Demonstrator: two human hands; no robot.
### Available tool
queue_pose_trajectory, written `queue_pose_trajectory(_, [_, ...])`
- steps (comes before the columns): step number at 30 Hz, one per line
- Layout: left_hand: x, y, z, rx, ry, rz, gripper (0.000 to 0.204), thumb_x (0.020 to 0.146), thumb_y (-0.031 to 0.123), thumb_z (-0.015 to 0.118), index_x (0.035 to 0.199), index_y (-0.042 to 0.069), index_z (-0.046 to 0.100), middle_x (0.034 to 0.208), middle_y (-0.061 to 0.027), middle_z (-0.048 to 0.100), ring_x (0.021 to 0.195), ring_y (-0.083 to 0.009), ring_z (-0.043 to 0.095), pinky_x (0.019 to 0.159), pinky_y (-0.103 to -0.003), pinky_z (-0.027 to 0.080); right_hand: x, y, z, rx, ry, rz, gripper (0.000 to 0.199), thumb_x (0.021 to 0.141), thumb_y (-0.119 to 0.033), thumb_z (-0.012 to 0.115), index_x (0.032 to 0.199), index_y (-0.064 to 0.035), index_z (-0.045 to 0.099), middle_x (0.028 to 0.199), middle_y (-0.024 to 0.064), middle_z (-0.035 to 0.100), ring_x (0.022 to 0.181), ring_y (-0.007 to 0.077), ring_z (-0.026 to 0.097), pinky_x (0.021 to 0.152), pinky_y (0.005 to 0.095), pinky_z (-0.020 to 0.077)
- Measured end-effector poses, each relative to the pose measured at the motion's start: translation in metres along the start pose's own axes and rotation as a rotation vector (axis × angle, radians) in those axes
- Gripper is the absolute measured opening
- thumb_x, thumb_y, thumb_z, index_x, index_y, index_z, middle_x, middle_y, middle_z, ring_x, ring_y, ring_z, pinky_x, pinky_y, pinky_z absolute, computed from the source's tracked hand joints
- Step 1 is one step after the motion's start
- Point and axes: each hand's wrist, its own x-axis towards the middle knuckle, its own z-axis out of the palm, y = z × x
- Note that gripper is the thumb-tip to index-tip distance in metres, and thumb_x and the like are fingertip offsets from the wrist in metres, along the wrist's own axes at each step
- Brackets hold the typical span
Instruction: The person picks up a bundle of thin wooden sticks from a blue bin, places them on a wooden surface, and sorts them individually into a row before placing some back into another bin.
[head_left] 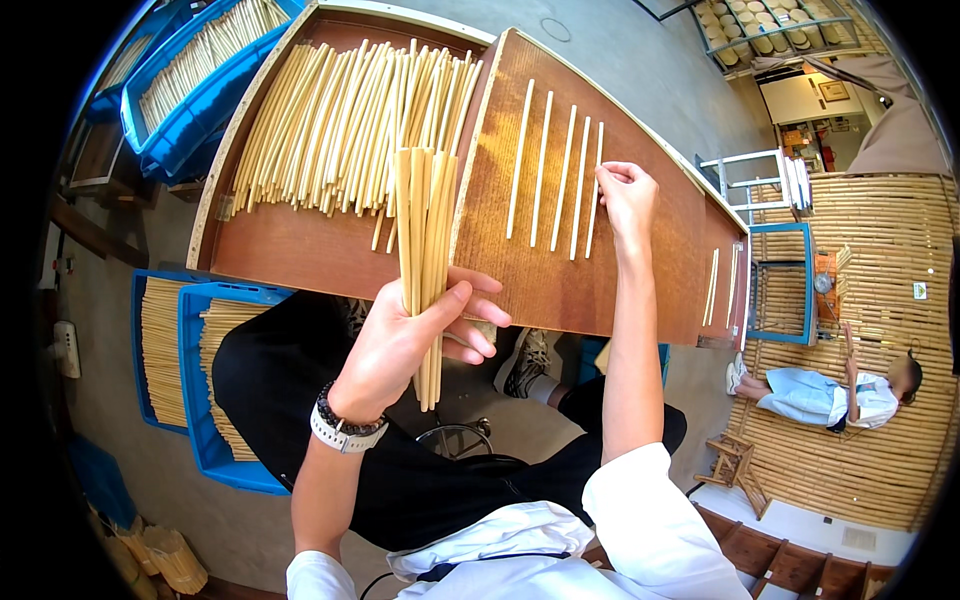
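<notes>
Your left hand (400, 335) clamps a bundle of sticks (424, 250), long axis pointing away from you; your right hand (627, 195) pinches the rightmost stick (594, 190) on the board (520, 270).

Blue crates (205, 100) of pale sticks flank the surface (300, 250); a person (835, 395) lies beside a wooden stool (738, 465).

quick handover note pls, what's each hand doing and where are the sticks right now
Left hand: gripping an upright bundle of pale sticks over the table edge.
Right hand: fingertips on the rightmost of five laid-out sticks, spaced side by side on the sloped brown board.
Loose heap of sticks lies on the tray to the left.
Done: five sticks laid out. Left: the bundle and the heap.
</notes>
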Motion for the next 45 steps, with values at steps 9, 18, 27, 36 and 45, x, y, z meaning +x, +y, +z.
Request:
queue_pose_trajectory(9, [0.001, -0.002, -0.004, 0.005, -0.033, -0.002, 0.029, 0.103, 0.022, 0.048, 0.114, -0.002, 0.061, 0.095, -0.0113, 0.071, 0.073, -0.0136, 0.070, 0.067, -0.026, 0.058, -0.004, -0.004, -0.003, 0.011, -0.006, -0.004, 0.019, 0.080, -0.018, 0.073, 0.090, -0.0021, 0.073, 0.084, 0.0085, 0.072, 0.078, 0.0154, 0.068, 0.073, 0.0297, 0.0527])
queue_pose_trajectory(18, [0.002, -0.001, -0.002, -0.006, -0.009, -0.003, 0.028, 0.103, 0.020, 0.047, 0.114, -0.003, 0.060, 0.094, -0.0116, 0.071, 0.068, -0.0129, 0.069, 0.063, -0.024, 0.058, -0.003, 0.005, -0.013, 0.055, -0.028, -0.003, 0.020, 0.085, -0.019, 0.070, 0.093, 0.0001, 0.071, 0.081, 0.0062, 0.070, 0.070, 0.0108, 0.064, 0.063, 0.0267, 0.0506])
queue_pose_trajectory(27, [0.001, -0.002, -0.001, -0.020, -0.006, 0.002, 0.027, 0.103, 0.019, 0.047, 0.113, -0.003, 0.060, 0.093, -0.0118, 0.071, 0.066, -0.0127, 0.068, 0.062, -0.023, 0.057, -0.016, 0.027, -0.064, 0.148, -0.074, -0.002, 0.018, 0.095, -0.015, 0.060, 0.100, 0.0001, 0.068, 0.084, 0.0042, 0.067, 0.071, 0.0074, 0.059, 0.058, 0.0208, 0.0451])
queue_pose_trajectory(36, [0.001, -0.010, 0.017, -0.035, -0.045, -0.056, 0.025, 0.102, 0.016, 0.047, 0.113, -0.004, 0.058, 0.090, -0.0133, 0.070, 0.063, -0.0152, 0.066, 0.060, -0.024, 0.056, -0.165, -0.059, -0.065, 0.389, -0.680, 0.036, 0.019, 0.098, -0.015, 0.056, 0.102, -0.0016, 0.069, 0.089, 0.0030, 0.068, 0.082, 0.0095, 0.063, 0.070, 0.0244, 0.0507])
queue_pose_trajectory(45, [-0.001, -0.039, 0.052, 0.093, -0.199, -0.136, 0.015, 0.102, 0.014, 0.048, 0.103, 0.001, 0.057, 0.071, -0.0050, 0.058, 0.052, -0.0088, 0.050, 0.047, -0.021, 0.040, -0.201, -0.048, -0.081, 0.726, -0.655, 0.054, 0.019, 0.091, -0.014, 0.068, 0.104, -0.0004, 0.070, 0.096, 0.0039, 0.065, 0.086, 0.0114, 0.064, 0.077, 0.0240, 0.0497])
